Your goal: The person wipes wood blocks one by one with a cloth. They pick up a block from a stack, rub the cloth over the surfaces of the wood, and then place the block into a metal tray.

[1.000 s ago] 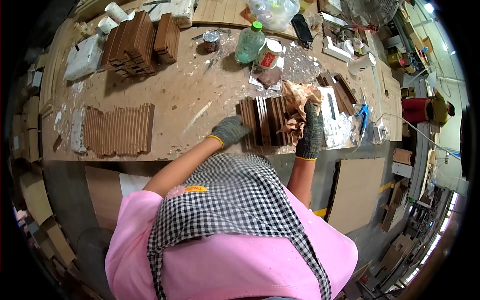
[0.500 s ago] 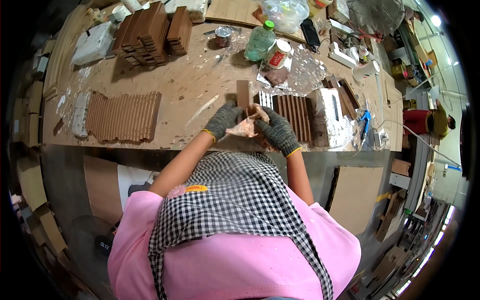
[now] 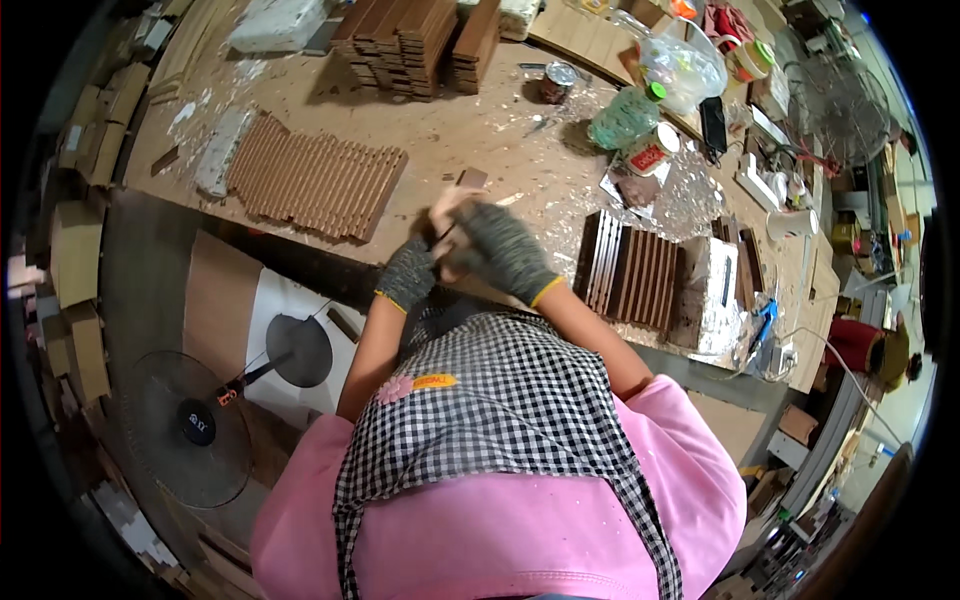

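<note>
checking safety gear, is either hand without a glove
No, the left hand and the right hand each wear a dark grey glove with a yellow edge.

**Matt wood, knitted cloth, glossy plastic**

The brown slats (image 3: pixel 645 275) are smooth, matt wood; the tabletop (image 3: pixel 505 135), wood roughened with pale flecks. The gloves (image 3: pixel 505 250) are coarse knitted cloth, the bottle (image 3: pixel 620 119) and bag (image 3: pixel 690 72) glossy see-through plastic.

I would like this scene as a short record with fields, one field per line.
Left hand: grey-gloved, gripping a brown strip
Right hand: grey-gloved, blurred, holding a crumpled cloth at the strip
Workbench, left: row of lighter strips
Workbench, right: dark strips beside a whitish block
Behind: green-capped bottle
</note>
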`<state>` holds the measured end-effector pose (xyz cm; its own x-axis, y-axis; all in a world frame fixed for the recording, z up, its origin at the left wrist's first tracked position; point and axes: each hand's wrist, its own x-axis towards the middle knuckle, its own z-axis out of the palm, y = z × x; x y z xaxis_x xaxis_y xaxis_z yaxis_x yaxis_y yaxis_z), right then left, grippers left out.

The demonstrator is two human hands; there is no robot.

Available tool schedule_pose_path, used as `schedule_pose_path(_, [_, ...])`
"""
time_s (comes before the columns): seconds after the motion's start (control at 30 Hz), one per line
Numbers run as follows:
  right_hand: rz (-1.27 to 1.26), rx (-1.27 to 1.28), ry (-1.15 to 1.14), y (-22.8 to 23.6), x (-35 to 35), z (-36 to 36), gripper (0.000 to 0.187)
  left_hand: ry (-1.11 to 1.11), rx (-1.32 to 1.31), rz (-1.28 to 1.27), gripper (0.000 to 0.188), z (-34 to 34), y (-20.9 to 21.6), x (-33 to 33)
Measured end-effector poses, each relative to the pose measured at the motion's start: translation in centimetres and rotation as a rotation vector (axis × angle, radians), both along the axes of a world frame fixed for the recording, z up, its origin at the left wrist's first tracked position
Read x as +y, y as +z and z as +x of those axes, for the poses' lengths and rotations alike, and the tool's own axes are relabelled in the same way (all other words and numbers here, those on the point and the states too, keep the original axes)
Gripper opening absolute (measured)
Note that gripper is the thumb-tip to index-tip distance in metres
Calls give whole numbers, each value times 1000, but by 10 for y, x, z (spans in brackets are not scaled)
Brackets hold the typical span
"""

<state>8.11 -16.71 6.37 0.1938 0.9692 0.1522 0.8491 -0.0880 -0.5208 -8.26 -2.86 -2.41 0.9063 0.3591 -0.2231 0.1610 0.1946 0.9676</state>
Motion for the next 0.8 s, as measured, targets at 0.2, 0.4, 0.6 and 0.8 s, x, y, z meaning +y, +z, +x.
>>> schedule_pose_path(0.2, [-111,-345,45,-32,46,38,72,41,83,-238,48,4,42,-2])
schedule_pose_path(0.4, [10,-143,-196,-26,90,78,37,259,210,-277,50,-16,-7,14])
schedule_pose_path(0.6, [202,-328,182,-17,52,-22,57,2,694,729,41,-6,6,10])
schedule_pose_path(0.8, [-136,-458,-211,-50,76,8,57,751,102,-718,44,5,10,-6])
